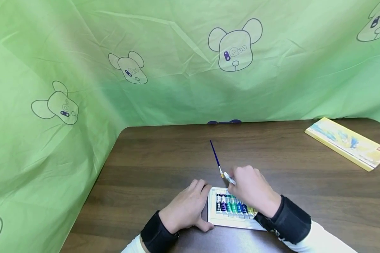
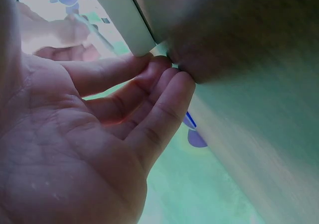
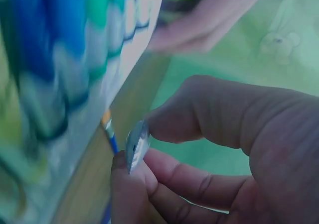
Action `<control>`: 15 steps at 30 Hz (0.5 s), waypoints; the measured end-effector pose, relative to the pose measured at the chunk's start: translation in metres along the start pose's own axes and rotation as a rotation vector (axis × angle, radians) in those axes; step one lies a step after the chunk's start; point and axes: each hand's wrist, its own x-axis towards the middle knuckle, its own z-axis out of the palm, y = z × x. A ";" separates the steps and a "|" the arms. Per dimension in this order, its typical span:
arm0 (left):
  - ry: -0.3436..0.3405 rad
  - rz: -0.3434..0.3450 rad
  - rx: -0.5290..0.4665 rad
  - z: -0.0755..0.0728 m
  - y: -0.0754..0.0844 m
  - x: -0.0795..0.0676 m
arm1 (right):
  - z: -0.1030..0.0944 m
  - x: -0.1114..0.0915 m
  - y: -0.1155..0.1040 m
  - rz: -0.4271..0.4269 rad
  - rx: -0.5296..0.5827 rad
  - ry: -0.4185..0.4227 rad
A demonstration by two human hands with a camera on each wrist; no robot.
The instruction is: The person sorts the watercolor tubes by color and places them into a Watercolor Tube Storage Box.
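A white tray point(image 1: 213, 207) of paint tubes lies on the table, its tubes point(image 1: 231, 205) lined up in dark, green, blue and yellow colours. My left hand point(image 1: 190, 203) rests at the tray's left side, thumb near the front corner and fingertips at the edge. In the left wrist view its fingers point(image 2: 159, 104) reach the tray's corner. Above the tray's back edge, my right hand point(image 1: 251, 188) pinches a small white paint tube point(image 1: 229, 178) between thumb and fingers. The right wrist view shows the tube's flat silvery end point(image 3: 137, 147). My right hand hides part of the row.
Behind the tray lies a blue-handled paintbrush point(image 1: 215, 154), bristles towards the tray. A yellow box point(image 1: 349, 142) with a painted cover sits at the back right of the wooden table point(image 1: 164, 151). Green cloth point(image 1: 177, 70) with bear drawings hangs behind and to the left.
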 end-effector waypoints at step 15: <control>0.119 0.044 0.057 0.003 0.000 -0.002 | 0.041 -0.036 -0.030 -0.134 -0.084 0.126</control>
